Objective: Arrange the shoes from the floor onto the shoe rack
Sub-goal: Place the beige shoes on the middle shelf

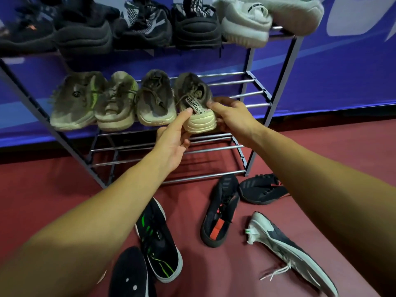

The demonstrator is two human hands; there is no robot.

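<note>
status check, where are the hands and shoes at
Left hand and right hand both gripping tan shoe at heel, on middle shelf. Five shoes on floor, nearest black-and-red shoe. Nothing blocking.

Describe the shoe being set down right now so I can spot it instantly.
On the shoe rack, look at the middle shelf's row of four worn olive shoes. It is the rightmost shoe, held at the heel by both hands, and alone shows a lettered heel tab.

Bare bottom shelf (171,150); floor shoes (220,211) below.
</note>
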